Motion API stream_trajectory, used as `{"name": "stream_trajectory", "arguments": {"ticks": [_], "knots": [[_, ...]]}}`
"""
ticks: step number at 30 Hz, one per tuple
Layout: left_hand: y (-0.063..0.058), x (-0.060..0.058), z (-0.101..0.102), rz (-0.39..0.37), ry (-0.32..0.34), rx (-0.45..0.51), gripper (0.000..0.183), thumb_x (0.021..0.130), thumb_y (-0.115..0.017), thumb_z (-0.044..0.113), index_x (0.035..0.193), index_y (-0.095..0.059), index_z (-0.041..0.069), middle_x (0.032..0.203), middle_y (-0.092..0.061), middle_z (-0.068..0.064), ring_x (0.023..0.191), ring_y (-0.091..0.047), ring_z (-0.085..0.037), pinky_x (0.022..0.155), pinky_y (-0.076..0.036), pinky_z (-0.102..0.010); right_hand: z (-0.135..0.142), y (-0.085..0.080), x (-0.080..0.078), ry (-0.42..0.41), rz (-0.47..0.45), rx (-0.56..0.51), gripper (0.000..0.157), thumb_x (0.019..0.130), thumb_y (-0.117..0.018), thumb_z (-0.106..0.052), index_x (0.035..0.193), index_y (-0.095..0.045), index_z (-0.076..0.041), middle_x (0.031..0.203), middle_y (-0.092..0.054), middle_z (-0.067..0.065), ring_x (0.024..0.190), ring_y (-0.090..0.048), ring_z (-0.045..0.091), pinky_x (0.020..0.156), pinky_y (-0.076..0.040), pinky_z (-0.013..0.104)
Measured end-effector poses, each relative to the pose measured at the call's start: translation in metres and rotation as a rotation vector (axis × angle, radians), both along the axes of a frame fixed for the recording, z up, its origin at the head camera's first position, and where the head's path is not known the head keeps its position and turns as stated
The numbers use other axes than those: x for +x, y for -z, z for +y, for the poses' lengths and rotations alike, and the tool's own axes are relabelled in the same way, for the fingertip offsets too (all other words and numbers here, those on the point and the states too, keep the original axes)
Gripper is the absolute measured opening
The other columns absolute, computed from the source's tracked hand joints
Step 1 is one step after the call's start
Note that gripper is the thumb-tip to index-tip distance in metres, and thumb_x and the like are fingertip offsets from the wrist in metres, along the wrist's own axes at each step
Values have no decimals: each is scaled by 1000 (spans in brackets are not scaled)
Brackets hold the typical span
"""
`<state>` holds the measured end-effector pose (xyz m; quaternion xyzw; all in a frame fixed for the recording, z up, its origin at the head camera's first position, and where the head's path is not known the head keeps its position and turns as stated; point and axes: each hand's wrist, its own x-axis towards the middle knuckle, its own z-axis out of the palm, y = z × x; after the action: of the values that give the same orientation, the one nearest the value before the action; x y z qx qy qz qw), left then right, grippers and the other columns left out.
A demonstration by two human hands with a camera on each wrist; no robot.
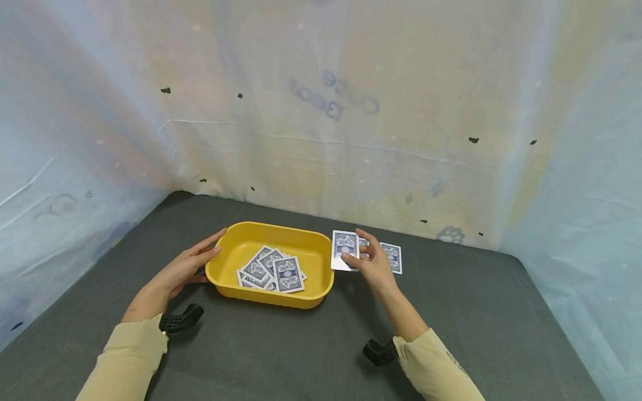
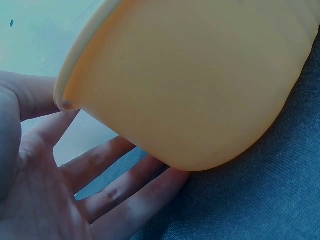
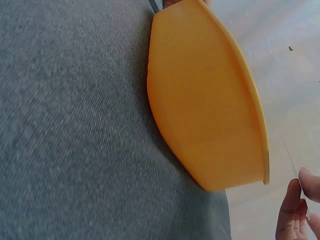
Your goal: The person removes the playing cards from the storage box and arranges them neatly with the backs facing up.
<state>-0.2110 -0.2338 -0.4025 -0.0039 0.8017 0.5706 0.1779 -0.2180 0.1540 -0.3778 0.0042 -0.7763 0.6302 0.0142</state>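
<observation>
Faint letters (image 1: pixel 333 109) mark the curtain (image 1: pixel 321 178); none legible.

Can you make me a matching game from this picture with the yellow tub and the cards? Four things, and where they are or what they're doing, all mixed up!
Things:
1. Yellow tub
2. Pile of cards
3. Right grip
4. Left grip

Places and doings:
A. Pinching one card
B. Touching the tub's end
C. On the dark table
D. Inside the tub

Pairs: 1-C, 2-D, 3-A, 4-B
</observation>
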Motion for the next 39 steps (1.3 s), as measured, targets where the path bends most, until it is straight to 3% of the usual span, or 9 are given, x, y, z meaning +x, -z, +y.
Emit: {"name": "stream_trajectory", "arguments": {"ticks": [3,8,22,39], "knots": [[0,1,0,1,2,0,73,96,-46,55,155,-9,32,162,-1,-16,143,-15,-43,102,-36,-63,4,2,0,18,2,35,67,81,-74,-3,141,-46,-13,98,-55,13,72,-50,12,65,-46,21],[0,1,0,8,4,3,72,97,-46,54,155,-8,32,162,0,-15,143,-16,-44,102,-36,-63,10,3,-1,42,-30,68,69,82,-75,-7,143,-44,-17,103,-54,12,80,-53,14,72,-45,24],[1,0,-1,17,11,8,71,97,-45,52,155,-8,33,162,-1,-15,143,-18,-43,101,-38,-62,30,9,-3,71,-10,32,68,83,-70,2,144,-42,-13,97,-59,10,72,-58,6,62,-48,18],[3,-1,-1,18,7,-5,74,95,-47,56,154,-8,33,162,-2,-15,143,-17,-44,102,-35,-64,56,18,-8,88,11,16,68,85,-67,4,145,-38,-6,103,-59,16,74,-60,2,64,-50,17]]}}
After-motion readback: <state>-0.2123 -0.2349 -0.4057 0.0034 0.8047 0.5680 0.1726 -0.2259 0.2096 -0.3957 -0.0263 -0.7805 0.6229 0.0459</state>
